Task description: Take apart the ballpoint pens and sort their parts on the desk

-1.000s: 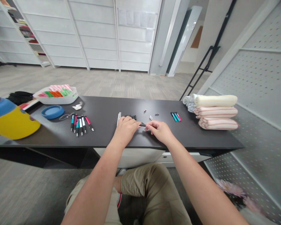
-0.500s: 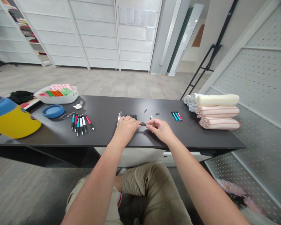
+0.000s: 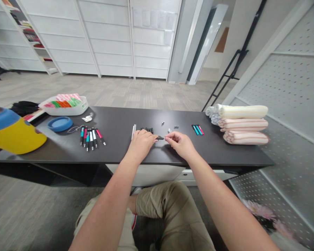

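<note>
My left hand (image 3: 141,141) rests on the black table (image 3: 120,150) with its fingers closed on a black pen part (image 3: 159,138) whose tip pokes out to the right. My right hand (image 3: 180,143) pinches something small at that tip; what it is I cannot make out. Just behind my hands lie white refills (image 3: 133,131), a row of black pen parts (image 3: 147,130), small metal pieces (image 3: 169,127) and three coloured barrels (image 3: 197,129).
Several finished pens (image 3: 91,136) lie at the left beside a blue lid (image 3: 59,123), a white tray of coloured packets (image 3: 64,103) and a yellow and blue container (image 3: 13,131). Folded towels (image 3: 242,123) are stacked at the table's right end. My knees are under the front edge.
My right hand has shifted slightly back and up from the pen part's tip. My left hand has barely moved.
</note>
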Motion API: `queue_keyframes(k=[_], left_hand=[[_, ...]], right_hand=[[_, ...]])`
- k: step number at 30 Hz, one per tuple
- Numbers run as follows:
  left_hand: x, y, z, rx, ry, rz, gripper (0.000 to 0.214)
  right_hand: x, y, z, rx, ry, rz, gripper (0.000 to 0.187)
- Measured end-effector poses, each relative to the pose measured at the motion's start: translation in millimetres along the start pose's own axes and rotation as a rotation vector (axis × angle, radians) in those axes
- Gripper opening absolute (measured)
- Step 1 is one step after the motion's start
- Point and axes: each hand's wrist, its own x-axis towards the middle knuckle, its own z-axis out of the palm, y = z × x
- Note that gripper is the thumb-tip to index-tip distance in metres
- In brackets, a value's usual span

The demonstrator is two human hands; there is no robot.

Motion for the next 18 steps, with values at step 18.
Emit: queue_keyframes(k=[18], left_hand=[[1.2,-2.0,0.9,0.107,-0.073,-0.036,0.021]], right_hand=[[15.5,57.3,-66.7,-0.636,0.197,0.051,0.014]])
